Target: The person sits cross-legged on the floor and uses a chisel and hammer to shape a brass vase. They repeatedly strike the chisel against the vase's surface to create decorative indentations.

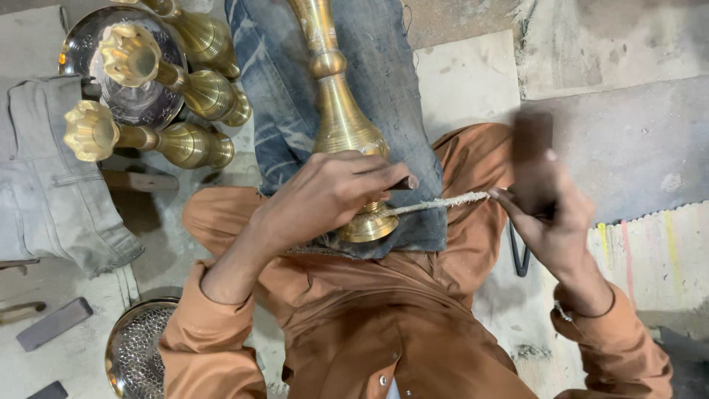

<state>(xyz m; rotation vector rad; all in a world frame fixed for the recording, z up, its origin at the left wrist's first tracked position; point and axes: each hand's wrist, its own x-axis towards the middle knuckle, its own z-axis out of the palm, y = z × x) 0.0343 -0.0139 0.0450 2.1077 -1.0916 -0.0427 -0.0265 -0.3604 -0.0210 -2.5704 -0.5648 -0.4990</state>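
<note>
**Brass vase on my lap, working the base**

So I'm sitting on the floor with the tall brass vase [341, 118] lying across a folded denim cloth [384, 66] on my lap, neck pointing away from me. My left hand [325, 193] is wrapped over the wide foot of the vase, fingers curled shut, pinning it down along with a small dark stick [406, 182] poking out past my fingertips. My right hand [543, 210] is out to the side, closed around a dark block [533, 148] (blurry, can't tell exactly what it is) and pinching a rough whitish cord [439, 202] that runs taut to the vase's foot.

My guess is this thing is heavy, rigid and pretty slick, so it'll roll if I ease off. Best grip looks like the flared foot or the narrow waist above it, with the denim keeping it from sliding.

Beyond my left hand there are three more brass vases [185, 144] lying on their sides by a metal plate [81, 44].
</note>
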